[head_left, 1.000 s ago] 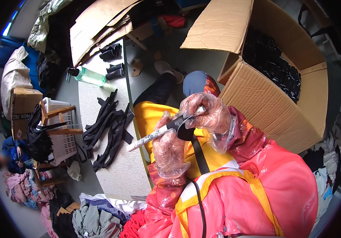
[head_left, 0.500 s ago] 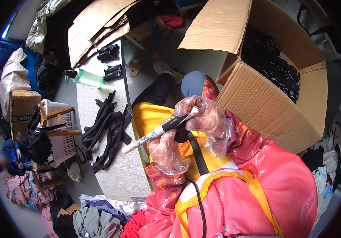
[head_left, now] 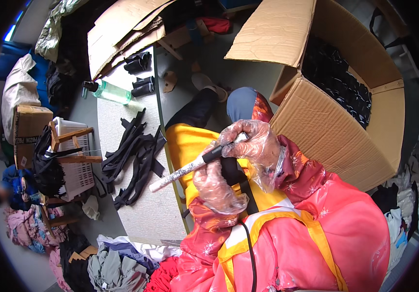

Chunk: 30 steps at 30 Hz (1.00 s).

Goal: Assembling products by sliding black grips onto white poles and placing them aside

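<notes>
Both my hands wear clear plastic gloves and work on a slim rod (head_left: 176, 176) with a white speckled surface, held tilted in front of my lap. Black fabric (head_left: 213, 154) is wrapped round the rod's upper part, and a dark piece of it hangs between my hands. My left hand (head_left: 210, 184) closes on the rod and fabric from below. At the upper end, my right hand (head_left: 257, 142) has its fingers curled round the rod. Loose black fabric strips (head_left: 134, 155) lie on the light table to the left.
On the table (head_left: 153, 219) stand out a green spray bottle (head_left: 113, 92) lying down and some black rolls (head_left: 143, 86). A large open carton (head_left: 336, 131) at right holds black bundles (head_left: 338, 80). A white basket (head_left: 79, 170), wooden stool and clothing piles (head_left: 117, 270) lie left.
My left hand has shifted slightly right, nearer the right hand. My right fingers have moved a little at the rod's upper end. The whole view has shifted slightly.
</notes>
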Tool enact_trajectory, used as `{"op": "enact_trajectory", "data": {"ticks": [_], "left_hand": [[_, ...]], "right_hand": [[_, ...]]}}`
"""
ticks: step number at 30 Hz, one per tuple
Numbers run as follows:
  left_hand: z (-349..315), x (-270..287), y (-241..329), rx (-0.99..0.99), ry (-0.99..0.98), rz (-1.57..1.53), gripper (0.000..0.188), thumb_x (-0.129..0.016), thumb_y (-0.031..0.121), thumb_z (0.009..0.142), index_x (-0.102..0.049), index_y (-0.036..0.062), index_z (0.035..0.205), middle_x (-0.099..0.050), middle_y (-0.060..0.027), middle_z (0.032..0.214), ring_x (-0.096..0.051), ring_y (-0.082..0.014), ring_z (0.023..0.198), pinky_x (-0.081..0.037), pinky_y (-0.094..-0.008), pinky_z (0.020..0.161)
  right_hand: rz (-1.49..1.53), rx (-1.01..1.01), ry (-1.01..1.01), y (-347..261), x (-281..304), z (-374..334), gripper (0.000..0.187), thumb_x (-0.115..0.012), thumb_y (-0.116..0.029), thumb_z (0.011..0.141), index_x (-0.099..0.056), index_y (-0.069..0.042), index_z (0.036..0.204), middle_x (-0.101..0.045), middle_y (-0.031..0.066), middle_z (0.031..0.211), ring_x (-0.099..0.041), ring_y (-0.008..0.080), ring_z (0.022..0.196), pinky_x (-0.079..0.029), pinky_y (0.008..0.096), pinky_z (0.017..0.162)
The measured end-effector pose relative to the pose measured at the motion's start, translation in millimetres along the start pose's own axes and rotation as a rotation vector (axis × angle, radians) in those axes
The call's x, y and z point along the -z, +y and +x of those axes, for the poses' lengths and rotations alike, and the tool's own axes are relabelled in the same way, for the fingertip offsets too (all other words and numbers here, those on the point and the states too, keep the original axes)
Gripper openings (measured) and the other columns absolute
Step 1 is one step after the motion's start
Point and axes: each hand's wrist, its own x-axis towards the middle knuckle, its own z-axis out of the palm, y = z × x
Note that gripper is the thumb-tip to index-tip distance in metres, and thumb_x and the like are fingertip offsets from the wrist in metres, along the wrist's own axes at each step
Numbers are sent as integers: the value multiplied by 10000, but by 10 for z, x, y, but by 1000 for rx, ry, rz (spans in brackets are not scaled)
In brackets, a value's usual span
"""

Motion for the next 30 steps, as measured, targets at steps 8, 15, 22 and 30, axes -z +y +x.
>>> {"op": "enact_trajectory", "data": {"ticks": [8,15,22,30], "left_hand": [[43,116,-55,49,-59,-40,507,-768,141,640,-571,-17,1080,-616,-178,933,-623,-321,854,-489,-368,764],[-78,274,-383,-38,-229,-66,415,-687,-12,737,-542,-33,1125,-585,-149,1072,-578,-224,997,-464,-319,875],[-149,214,-407,-165,-17,-88,413,-679,22,765,-528,-27,1147,-579,-147,1117,-578,-250,1021,-478,-347,900],[94,239,-209,637,-35,-719,250,-572,84,858,-559,-46,1071,-619,-115,1002,-629,-176,884,-532,-282,773]], "right_hand": [[140,162,-27,104,-1,-27,231,-673,135,694,-566,-12,836,-616,111,924,-608,183,883,-506,283,804],[-694,779,-171,56,45,52,266,-646,122,627,-587,-43,827,-639,111,855,-638,262,818,-514,328,693],[46,306,-17,233,69,26,276,-688,147,680,-574,-13,874,-599,104,960,-593,193,920,-493,305,814],[37,277,32,198,12,-1,236,-690,129,700,-557,-6,841,-606,121,946,-595,178,879,-498,290,806]]}}
